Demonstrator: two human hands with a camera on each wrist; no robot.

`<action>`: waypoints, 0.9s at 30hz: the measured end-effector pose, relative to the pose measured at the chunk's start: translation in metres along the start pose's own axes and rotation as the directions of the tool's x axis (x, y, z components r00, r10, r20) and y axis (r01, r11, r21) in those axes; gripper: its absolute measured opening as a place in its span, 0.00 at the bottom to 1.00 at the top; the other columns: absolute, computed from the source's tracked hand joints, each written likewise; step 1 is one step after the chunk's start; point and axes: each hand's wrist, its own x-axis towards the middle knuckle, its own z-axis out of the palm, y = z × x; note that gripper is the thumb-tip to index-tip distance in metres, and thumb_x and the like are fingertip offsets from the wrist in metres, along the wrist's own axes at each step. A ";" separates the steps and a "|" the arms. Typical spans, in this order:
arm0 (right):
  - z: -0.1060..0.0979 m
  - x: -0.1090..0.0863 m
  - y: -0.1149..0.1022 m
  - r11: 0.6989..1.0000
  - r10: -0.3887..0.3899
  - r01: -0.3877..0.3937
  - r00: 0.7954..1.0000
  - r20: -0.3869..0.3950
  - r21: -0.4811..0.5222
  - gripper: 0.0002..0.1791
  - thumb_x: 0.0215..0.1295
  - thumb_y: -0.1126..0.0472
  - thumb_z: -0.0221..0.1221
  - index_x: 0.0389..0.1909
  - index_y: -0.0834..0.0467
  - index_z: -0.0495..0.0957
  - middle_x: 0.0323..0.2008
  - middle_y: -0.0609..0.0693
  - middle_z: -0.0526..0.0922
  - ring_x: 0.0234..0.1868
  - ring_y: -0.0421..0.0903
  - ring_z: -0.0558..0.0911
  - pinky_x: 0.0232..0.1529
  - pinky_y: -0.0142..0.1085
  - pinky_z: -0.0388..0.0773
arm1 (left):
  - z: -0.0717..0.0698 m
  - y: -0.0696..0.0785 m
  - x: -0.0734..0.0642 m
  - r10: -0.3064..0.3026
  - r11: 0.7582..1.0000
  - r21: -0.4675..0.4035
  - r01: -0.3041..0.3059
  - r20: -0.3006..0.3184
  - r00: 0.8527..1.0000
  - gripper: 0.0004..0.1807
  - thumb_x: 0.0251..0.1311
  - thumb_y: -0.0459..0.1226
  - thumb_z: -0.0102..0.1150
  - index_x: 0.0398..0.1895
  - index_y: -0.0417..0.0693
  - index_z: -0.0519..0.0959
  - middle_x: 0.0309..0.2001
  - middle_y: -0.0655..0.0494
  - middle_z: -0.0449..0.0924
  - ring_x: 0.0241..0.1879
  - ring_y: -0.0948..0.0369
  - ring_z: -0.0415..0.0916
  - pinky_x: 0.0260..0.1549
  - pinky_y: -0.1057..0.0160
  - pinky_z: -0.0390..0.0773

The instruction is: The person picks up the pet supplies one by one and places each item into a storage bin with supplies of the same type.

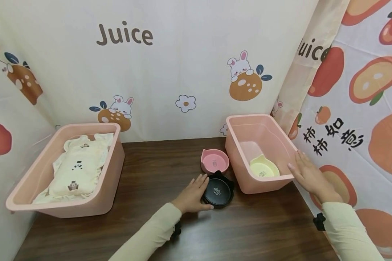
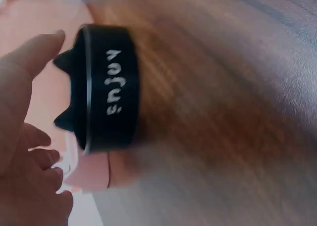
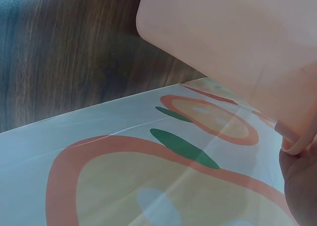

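My left hand (image 1: 192,194) reaches to the left side of a black cat-eared bowl (image 1: 217,191) with a paw print inside, its fingers extended. In the left wrist view the bowl's side reads "enjoy", and the thumb and fingers spread near its ears; contact is hard to tell. Just behind it sits a pink cat-eared bowl (image 1: 214,161). My right hand (image 1: 313,177) rests at the right rim of a pink bin (image 1: 245,177), fingers fairly straight. Inside that bin lies a pale yellow bowl (image 1: 264,167). The right wrist view shows little of the hand, at its right edge.
Another pink bin (image 1: 112,174) stands at the left, holding a cream cloth item (image 1: 76,170) with small animal prints. Everything stands on a dark wooden table (image 1: 156,163). Printed curtains (image 1: 170,65) border the back and both sides, the right one close beside the bin.
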 end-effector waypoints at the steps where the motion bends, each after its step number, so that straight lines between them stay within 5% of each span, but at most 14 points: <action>1: 0.000 0.000 0.000 1.000 -0.001 0.001 1.000 0.000 0.000 0.37 0.76 0.49 0.40 0.70 0.75 0.45 0.70 0.74 0.47 0.72 0.68 0.47 0.68 0.60 0.45 | 0.003 0.002 0.001 0.013 1.000 0.020 -0.013 -0.003 1.000 0.54 0.51 0.59 0.65 0.73 0.38 0.55 0.75 0.44 0.49 0.74 0.49 0.45 0.70 0.49 0.51; 16: 0.001 0.000 0.000 1.000 0.011 -0.011 1.000 -0.004 -0.019 0.38 0.76 0.49 0.39 0.70 0.75 0.45 0.70 0.74 0.48 0.72 0.68 0.48 0.66 0.62 0.48 | 0.030 0.015 0.014 0.219 0.948 0.245 -0.205 -0.030 0.975 0.23 0.55 0.41 0.67 0.56 0.52 0.80 0.61 0.57 0.75 0.61 0.56 0.70 0.63 0.51 0.66; 27: 0.002 -0.001 -0.001 1.000 0.018 -0.018 1.000 -0.009 -0.016 0.37 0.76 0.48 0.39 0.71 0.74 0.45 0.71 0.73 0.48 0.72 0.68 0.48 0.67 0.62 0.47 | 0.037 0.014 0.015 0.266 0.907 0.356 -0.223 -0.075 0.961 0.14 0.54 0.40 0.67 0.45 0.63 0.85 0.40 0.63 0.80 0.42 0.64 0.76 0.44 0.64 0.71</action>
